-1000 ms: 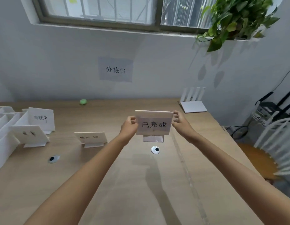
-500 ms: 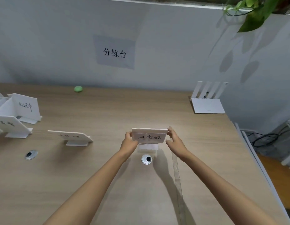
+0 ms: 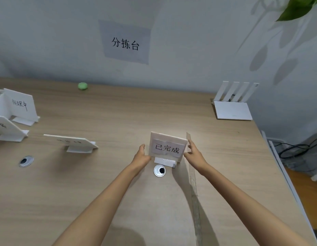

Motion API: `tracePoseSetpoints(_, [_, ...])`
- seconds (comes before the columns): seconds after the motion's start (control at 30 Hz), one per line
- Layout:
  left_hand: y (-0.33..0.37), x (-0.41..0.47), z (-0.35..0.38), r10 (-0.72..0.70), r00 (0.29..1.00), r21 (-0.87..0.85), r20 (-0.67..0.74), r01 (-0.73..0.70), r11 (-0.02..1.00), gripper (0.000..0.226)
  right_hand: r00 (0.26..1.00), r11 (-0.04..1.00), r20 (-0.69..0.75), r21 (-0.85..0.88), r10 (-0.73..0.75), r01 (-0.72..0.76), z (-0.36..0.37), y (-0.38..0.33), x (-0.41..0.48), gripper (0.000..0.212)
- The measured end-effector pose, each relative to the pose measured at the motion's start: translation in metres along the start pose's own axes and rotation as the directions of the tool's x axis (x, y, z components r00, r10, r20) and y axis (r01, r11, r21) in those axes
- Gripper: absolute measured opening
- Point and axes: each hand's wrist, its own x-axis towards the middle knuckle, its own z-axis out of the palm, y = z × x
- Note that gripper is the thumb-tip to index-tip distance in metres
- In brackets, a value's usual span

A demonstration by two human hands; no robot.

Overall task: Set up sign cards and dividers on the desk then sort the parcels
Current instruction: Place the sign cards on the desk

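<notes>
Fingers (image 3: pixel 190 145) of the right hand (image 3: pixel 194 154) and of the left hand (image 3: pixel 141 156) are gripping the side edges of the sign card (image 3: pixel 167 148). It is standing upright with its base at the surface (image 3: pixel 109 183), just behind a round metal grommet (image 3: pixel 159 170) and beside a clear strip (image 3: pixel 194 183).

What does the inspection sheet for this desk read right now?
Surface: wooden desk, two grommets.
Job's things: card upright between both hands, base at the desk, contact unclear; left cards, three standing; no parcels seen.
Clutter: ruler beside the card; green object and router at the back.
Fingers: left hand and right hand hold the card's side edges.
Cables: black cables on the floor, right of the desk.
Surroundings: wall sign, plant.
</notes>
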Motion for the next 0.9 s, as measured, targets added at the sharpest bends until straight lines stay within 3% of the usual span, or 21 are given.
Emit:
tracePoseSetpoints(0.1, [-0.002, -0.007, -0.007, 0.001, 0.999, 0.016, -0.051, 0.000, 1.000, 0.062, 0.995, 0.999, -0.102, -0.051, -0.004, -0.001, -0.003, 0.002, -0.001, 0.065])
tracePoseSetpoints(0.23, [-0.006, -0.028, -0.021, 0.015, 0.996, 0.058, -0.089, -0.009, 0.998, 0.054, 0.994, 0.994, -0.111, -0.108, -0.022, 0.010, -0.002, 0.000, -0.020, 0.051])
tracePoseSetpoints(0.63, [-0.008, -0.128, -0.091, 0.159, 0.972, 0.182, -0.171, -0.127, 0.975, 0.037, 0.984, 0.978, -0.001, -0.112, -0.180, 0.179, 0.031, -0.045, -0.092, 0.036])
tracePoseSetpoints(0.9, [-0.028, -0.193, -0.146, 0.214, 0.931, 0.189, -0.295, -0.163, 0.968, 0.035, 0.949, 0.938, 0.075, -0.142, -0.308, 0.316, 0.077, -0.086, -0.137, 0.040])
